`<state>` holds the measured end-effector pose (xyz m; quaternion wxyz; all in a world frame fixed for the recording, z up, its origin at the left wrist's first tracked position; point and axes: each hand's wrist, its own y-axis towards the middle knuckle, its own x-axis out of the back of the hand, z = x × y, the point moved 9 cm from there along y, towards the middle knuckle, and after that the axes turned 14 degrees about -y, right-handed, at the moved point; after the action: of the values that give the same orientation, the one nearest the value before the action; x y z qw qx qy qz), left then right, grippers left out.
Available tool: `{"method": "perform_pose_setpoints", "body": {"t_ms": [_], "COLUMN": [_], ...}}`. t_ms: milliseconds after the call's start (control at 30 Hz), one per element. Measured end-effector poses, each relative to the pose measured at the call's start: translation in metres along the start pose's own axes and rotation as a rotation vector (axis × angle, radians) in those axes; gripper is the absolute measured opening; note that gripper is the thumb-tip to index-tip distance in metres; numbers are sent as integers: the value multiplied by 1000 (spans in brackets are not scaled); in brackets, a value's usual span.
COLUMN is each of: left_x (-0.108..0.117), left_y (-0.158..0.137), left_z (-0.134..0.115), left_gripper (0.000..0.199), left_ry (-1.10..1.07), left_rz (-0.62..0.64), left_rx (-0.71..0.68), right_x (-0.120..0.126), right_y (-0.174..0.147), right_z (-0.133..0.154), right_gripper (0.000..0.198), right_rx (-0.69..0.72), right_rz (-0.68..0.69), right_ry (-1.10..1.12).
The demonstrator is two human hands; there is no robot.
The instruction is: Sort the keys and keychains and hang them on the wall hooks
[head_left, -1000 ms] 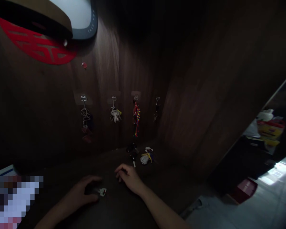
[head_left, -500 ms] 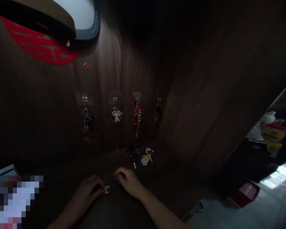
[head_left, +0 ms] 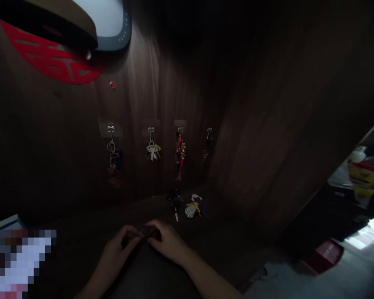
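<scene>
In dim light my left hand (head_left: 120, 247) and my right hand (head_left: 168, 241) meet over a dark shelf top (head_left: 81, 232). Their fingertips pinch a small dark object (head_left: 145, 233) between them; it is too dark to name. Just beyond my right hand lie a black car key (head_left: 173, 201) and a keyring with yellow and white tags (head_left: 191, 207). On the dark wood wall behind, hooks carry a key bunch with a red tag (head_left: 112, 160), a bunch of silver keys (head_left: 151, 150), a red braided charm (head_left: 180, 153) and a small dark key (head_left: 206, 150).
A red paper cutout (head_left: 50, 58) and a rounded mirror (head_left: 109, 20) hang at the upper left. A dark wood side panel (head_left: 283, 124) closes the right. Beyond it are a lit floor, a red box (head_left: 326, 254) and a shelf of packages (head_left: 364, 170).
My left hand held a small key with a white tag apart from my right hand. It has moved right and up; both hands now meet and the white tag is hidden.
</scene>
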<state>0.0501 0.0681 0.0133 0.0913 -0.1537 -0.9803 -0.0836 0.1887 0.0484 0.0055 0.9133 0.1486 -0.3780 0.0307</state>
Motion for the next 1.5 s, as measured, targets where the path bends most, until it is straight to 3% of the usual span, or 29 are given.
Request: {"method": "perform_pose_setpoints", "body": {"t_ms": [233, 467, 833, 1000, 1200, 1400, 1500], "left_x": [-8, 2, -2, -9, -16, -18, -18], "left_y": [2, 6, 3, 1, -1, -1, 1], "left_z": [6, 13, 30, 27, 24, 26, 26], "left_gripper": [23, 35, 49, 56, 48, 36, 39], "left_ry": [-86, -185, -544, -632, -587, -517, -506], "left_rz": [30, -63, -50, -1, 42, 50, 48], "left_rx": [80, 140, 267, 264, 287, 268, 225], "right_x": [8, 12, 9, 6, 11, 11, 9], "right_y": [2, 3, -1, 0, 3, 4, 5], "right_z": [2, -1, 1, -3, -4, -10, -12], "right_gripper": [21, 15, 27, 54, 24, 12, 12], "right_rx": [12, 2, 21, 0, 16, -40, -66], "right_rz": [-71, -116, -83, -89, -170, -162, -152], "right_ry": [52, 39, 82, 87, -25, 8, 65]}}
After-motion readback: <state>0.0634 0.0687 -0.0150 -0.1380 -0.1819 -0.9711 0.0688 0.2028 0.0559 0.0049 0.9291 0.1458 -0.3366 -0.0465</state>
